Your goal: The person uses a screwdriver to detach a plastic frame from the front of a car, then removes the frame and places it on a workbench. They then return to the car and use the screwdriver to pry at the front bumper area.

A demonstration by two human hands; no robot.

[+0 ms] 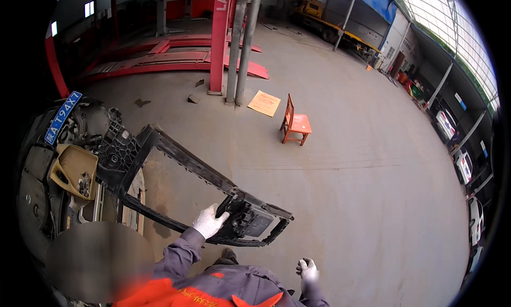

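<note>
Daylight glares through the translucent roof point(432, 13) at upper right; the floor point(346, 200) is softly lit, the upper left dim. Fisheye distortion bends straight edges near the black rim; a round, smeared blur point(98, 262) covers the lower left.

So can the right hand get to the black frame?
Probably yes: the right hand is apart from the frame, but only floor shows between it and the frame's nearer end, so nothing seems to block it.
</note>
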